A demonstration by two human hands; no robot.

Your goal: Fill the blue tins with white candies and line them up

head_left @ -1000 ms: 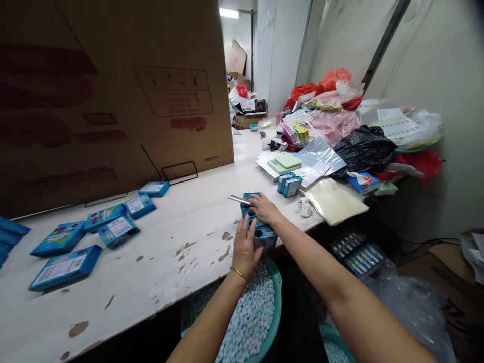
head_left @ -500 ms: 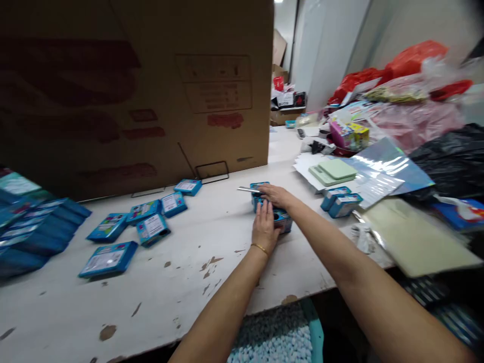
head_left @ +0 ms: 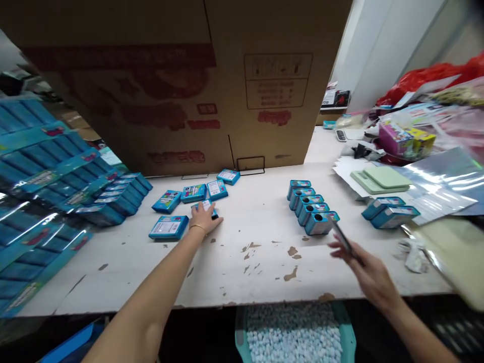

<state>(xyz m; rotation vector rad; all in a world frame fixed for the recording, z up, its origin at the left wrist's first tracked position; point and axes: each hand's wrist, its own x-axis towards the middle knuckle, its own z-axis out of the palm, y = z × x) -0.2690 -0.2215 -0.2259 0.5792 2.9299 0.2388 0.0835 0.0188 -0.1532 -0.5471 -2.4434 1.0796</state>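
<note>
My left hand reaches over a small blue box on the table, its fingers and thumb around it and covering part of it. More small blue boxes lie flat about that hand. My right hand is raised above the table's front part, closed on a slim, flat metal tool; its exact kind is unclear. The tool's tip, slightly blurred, points at a slanting row of several upright blue boxes; dark round holes show in the tops of most of them.
A big cardboard box stands at the back. Packed blue boxes are stacked at left. At right are two blue boxes, a pale green scale and plastic sheets. A teal tub of pale pellets sits below the table edge.
Both hands have left the row of upright boxes. My left hand has gone left to a lying box; my right hand has drawn back toward me with the metal tool. The view has turned left.
</note>
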